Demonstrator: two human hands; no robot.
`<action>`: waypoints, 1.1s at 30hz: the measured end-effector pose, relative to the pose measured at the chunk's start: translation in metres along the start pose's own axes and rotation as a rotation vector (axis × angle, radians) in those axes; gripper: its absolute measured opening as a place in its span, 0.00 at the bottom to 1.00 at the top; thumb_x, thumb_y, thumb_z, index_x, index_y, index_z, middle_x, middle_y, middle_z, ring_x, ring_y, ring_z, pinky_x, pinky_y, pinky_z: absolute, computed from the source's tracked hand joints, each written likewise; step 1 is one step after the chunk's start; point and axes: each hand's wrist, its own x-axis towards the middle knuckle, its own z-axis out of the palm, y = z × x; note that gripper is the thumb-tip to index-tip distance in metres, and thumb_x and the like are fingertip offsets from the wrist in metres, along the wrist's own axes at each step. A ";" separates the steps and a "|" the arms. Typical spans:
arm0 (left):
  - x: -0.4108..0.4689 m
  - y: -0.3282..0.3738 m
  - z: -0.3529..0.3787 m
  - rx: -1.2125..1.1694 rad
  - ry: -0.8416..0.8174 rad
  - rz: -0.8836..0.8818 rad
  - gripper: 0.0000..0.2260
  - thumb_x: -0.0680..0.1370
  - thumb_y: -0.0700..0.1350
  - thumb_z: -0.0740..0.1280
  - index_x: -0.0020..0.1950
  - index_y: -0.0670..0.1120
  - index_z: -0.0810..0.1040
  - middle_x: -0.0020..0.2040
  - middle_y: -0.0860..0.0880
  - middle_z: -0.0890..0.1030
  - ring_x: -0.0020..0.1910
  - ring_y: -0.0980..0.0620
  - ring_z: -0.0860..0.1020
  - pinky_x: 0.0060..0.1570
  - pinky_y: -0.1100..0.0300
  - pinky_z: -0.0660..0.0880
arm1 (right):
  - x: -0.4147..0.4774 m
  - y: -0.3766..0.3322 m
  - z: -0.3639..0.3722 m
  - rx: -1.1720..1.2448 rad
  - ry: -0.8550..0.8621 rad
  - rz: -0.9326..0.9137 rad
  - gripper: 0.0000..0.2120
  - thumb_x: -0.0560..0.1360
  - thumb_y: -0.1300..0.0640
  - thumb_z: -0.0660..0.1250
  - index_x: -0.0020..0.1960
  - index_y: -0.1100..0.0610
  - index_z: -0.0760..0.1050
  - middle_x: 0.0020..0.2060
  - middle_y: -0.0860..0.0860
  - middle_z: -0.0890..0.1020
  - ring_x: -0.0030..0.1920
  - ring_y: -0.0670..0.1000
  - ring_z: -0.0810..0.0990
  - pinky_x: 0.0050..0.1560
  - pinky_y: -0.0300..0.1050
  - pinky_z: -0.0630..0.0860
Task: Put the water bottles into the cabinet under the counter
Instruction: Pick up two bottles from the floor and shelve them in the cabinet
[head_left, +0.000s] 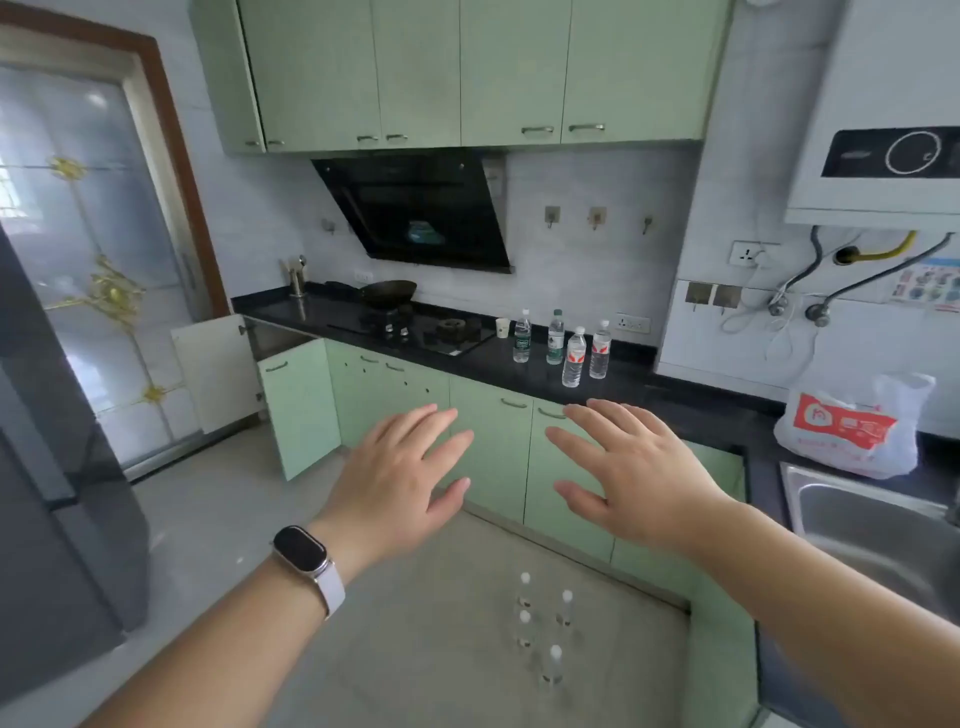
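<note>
Left hand (400, 478) and right hand (628, 478) outstretched, fingers straight and apart, gripping nothing. Four clear plastic water bottles (573, 358) stand upright on black counter (649, 395), above closed pale-green cabinet doors (493, 447)

Four clear water bottles with white caps stand upright on the dark table (717, 415), just beyond the fingertips of the right grip (628, 467). The far-left bottle (522, 336) and its neighbour (555, 338) carry green labels. The front bottle (573, 358) and the far-right bottle (600, 351) carry red labels. They stand close together but apart. Four floor bottles (553, 667), also clear and upright, stand in a loose group below the two grips, nearer to the person. The cabinet (498, 467) under the table has pale green doors, closed behind the grips. One open door (298, 410) stands far to the left of the left grip (400, 478).
</note>
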 end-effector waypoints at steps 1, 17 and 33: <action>-0.003 -0.014 0.005 -0.001 -0.011 -0.001 0.19 0.78 0.54 0.63 0.63 0.45 0.82 0.65 0.42 0.80 0.66 0.40 0.76 0.60 0.47 0.73 | 0.011 -0.008 0.005 -0.004 -0.014 -0.004 0.26 0.76 0.38 0.56 0.66 0.50 0.77 0.63 0.53 0.79 0.64 0.58 0.76 0.64 0.54 0.72; -0.006 -0.136 0.114 -0.112 -0.019 0.073 0.20 0.78 0.54 0.62 0.62 0.44 0.82 0.63 0.42 0.81 0.63 0.39 0.78 0.58 0.46 0.75 | 0.099 -0.061 0.093 0.047 -0.173 0.104 0.27 0.76 0.38 0.56 0.68 0.51 0.74 0.64 0.53 0.78 0.65 0.59 0.76 0.64 0.57 0.73; 0.149 -0.175 0.278 -0.112 -0.155 0.202 0.20 0.79 0.55 0.61 0.63 0.45 0.81 0.65 0.44 0.80 0.64 0.40 0.77 0.59 0.46 0.74 | 0.199 0.056 0.268 0.196 -0.200 0.225 0.27 0.75 0.38 0.57 0.67 0.51 0.75 0.63 0.54 0.78 0.63 0.60 0.77 0.62 0.56 0.74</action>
